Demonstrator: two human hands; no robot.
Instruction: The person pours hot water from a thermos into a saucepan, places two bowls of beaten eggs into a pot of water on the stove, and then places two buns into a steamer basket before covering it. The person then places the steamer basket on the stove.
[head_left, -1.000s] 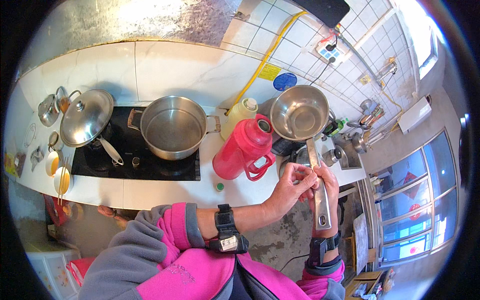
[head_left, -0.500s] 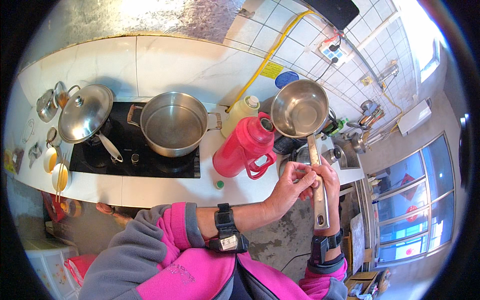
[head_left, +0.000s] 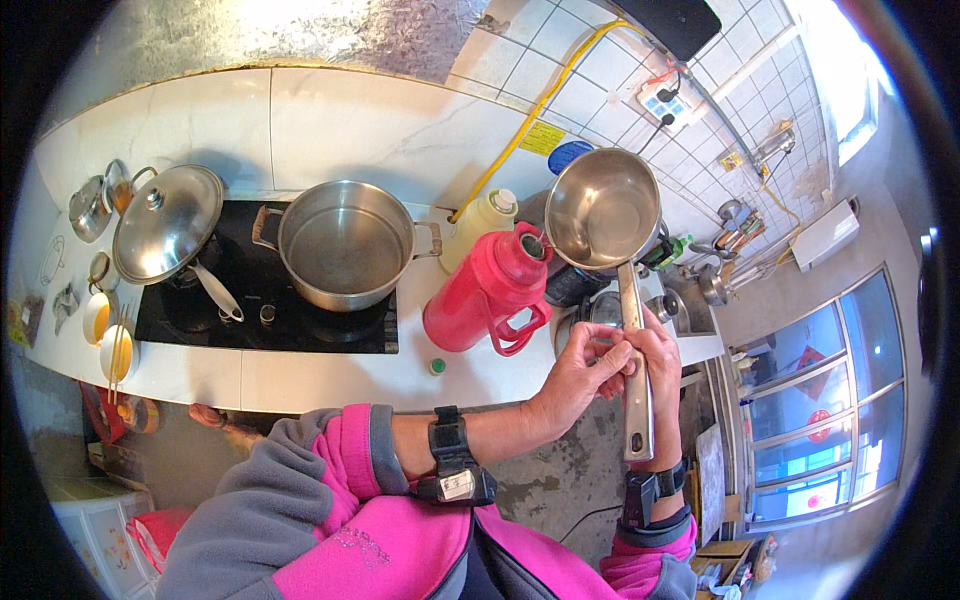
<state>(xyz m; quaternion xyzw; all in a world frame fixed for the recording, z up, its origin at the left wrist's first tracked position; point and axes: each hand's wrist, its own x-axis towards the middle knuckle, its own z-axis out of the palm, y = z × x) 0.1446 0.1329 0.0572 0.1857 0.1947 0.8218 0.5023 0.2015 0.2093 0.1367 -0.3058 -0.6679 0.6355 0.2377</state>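
Note:
A stainless steel saucepan point(head_left: 590, 190) hangs over the counter, its bowl toward the wall and its long handle pointing back at me. My right hand point(head_left: 655, 350) is closed round the handle. From the left, the closed fingers of my left hand point(head_left: 590, 368) grip the same handle. Close against the pan's left rim stands a red thermos flask point(head_left: 468, 295), uncapped, its mouth facing up. Whether liquid runs between pan and flask is too small to tell. A small green cap point(head_left: 437, 366) lies on the counter near the flask.
A two-handled steel pot point(head_left: 345, 245) and a lidded pan point(head_left: 170, 225) sit on the black cooktop point(head_left: 290, 335). Behind the flask is a pale jug point(head_left: 485, 225). Bowls with chopsticks point(head_left: 118, 352) rest at the left counter edge. Right of the saucepan is a sink point(head_left: 695, 305).
The saucepan's bowl has risen slightly and sits a little more to the right, over the flask's right side. Both hands keep their grip. The whole view has shifted slightly.

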